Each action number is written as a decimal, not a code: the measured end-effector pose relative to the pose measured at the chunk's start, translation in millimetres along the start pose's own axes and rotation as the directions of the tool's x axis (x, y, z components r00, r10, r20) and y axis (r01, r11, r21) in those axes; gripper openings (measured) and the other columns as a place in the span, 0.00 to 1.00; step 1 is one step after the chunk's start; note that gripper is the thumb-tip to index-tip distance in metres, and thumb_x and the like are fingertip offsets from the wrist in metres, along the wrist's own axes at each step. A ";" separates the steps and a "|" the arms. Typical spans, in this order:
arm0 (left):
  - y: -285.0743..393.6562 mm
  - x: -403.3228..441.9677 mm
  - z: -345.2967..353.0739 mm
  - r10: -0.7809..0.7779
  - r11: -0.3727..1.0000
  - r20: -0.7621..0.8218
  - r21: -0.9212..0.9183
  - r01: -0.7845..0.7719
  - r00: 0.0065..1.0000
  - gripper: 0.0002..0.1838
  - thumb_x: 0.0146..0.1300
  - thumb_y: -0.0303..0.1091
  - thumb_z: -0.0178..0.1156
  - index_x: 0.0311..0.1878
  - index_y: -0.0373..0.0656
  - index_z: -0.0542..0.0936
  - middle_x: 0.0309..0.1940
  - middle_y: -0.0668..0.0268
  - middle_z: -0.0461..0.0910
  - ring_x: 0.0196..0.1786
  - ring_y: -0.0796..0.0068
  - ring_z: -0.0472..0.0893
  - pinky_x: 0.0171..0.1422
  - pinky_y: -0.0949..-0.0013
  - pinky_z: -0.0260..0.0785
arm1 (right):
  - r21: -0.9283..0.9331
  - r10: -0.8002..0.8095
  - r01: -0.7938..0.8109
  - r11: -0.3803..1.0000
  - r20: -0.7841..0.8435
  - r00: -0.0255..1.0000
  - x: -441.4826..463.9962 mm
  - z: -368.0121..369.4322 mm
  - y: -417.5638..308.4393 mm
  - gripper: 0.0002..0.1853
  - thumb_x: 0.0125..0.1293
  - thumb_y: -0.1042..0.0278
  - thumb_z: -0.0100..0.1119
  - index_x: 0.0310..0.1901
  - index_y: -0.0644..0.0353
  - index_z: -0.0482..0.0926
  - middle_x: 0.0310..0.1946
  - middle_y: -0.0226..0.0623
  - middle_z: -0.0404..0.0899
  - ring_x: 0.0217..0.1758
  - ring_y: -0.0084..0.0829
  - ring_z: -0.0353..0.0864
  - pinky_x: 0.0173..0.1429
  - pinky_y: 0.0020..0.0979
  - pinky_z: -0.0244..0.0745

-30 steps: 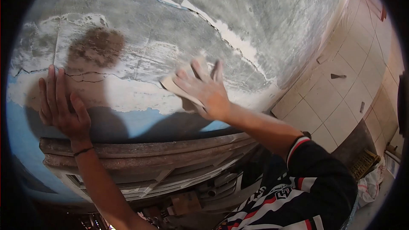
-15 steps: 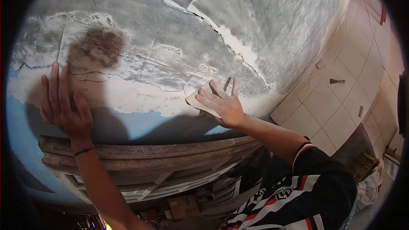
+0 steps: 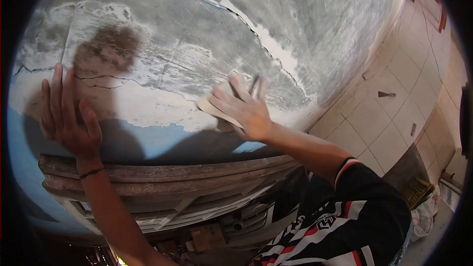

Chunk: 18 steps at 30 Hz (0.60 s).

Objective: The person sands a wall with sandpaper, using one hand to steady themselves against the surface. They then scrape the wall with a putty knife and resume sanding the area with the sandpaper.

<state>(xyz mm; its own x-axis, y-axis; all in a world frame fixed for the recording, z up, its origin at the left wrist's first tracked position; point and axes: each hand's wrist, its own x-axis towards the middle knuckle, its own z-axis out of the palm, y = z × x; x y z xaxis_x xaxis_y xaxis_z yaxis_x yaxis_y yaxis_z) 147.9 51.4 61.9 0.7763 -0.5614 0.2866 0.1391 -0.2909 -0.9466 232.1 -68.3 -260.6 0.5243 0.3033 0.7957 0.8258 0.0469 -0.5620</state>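
Observation:
My right hand [image 3: 249, 116] presses a folded pale sheet of sandpaper [image 3: 208, 107] against the wall [image 3: 197, 24], its fingers laid over the sheet and slightly blurred. A dark streak shows between those fingertips; I cannot tell if it is shadow. On the left, my left hand [image 3: 73, 123] lies against the wall with fingers stretched upward and nothing in it. The wall has grey, scuffed plaster above, a whitish band around both hands and blue paint below. A long jagged crack [image 3: 253, 32] runs down it to the right.
Below my hands a dusty brown wooden ledge [image 3: 162, 180] juts out over a cabinet-like piece with boxes. On the tiled floor at right lie a scraper [image 3: 387, 94] and a small grey block [image 3: 413, 129]. Farther off are a red stool [image 3: 429, 2], a cable and a yellow crate [image 3: 418, 193].
My right hand and the sandpaper have slid left and slightly up along the wall. My left hand stays against the wall; the whole view has shifted a little.

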 end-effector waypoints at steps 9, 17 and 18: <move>1.2 -0.8 -3.5 -0.029 0.999 0.026 0.046 0.028 0.999 0.21 0.63 0.39 0.41 0.57 0.52 0.73 0.58 0.71 0.73 0.63 0.63 0.69 0.59 0.64 0.60 | -0.138 0.011 -0.004 0.990 0.049 0.999 -30.0 13.9 16.0 0.30 0.53 0.58 0.55 0.62 0.42 0.67 0.65 0.23 0.63 0.71 0.39 0.53 0.61 0.73 0.26; 0.7 2.4 -3.9 -0.012 1.000 0.017 0.018 0.012 1.000 0.21 0.63 0.39 0.40 0.57 0.51 0.74 0.58 0.71 0.73 0.62 0.63 0.69 0.59 0.63 0.61 | -0.133 0.045 -0.053 0.990 -0.064 0.997 0.8 13.0 6.2 0.28 0.54 0.55 0.54 0.60 0.48 0.70 0.64 0.30 0.64 0.69 0.45 0.57 0.60 0.72 0.21; 0.3 1.5 -3.3 -0.013 1.000 0.012 0.009 0.013 1.000 0.21 0.64 0.39 0.40 0.57 0.51 0.74 0.58 0.71 0.73 0.62 0.63 0.69 0.60 0.63 0.60 | -0.153 0.070 -0.076 0.985 -0.040 0.997 -19.4 18.0 11.3 0.29 0.54 0.55 0.54 0.59 0.48 0.70 0.64 0.30 0.64 0.68 0.45 0.58 0.60 0.72 0.21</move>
<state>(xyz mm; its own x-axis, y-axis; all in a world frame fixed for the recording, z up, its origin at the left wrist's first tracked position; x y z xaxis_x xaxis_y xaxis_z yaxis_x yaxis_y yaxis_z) 147.1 47.9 62.5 0.7820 -0.5480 0.2970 0.1546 -0.2911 -0.9441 227.5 -56.5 -286.5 0.5890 0.2674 0.7626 0.8058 -0.1227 -0.5793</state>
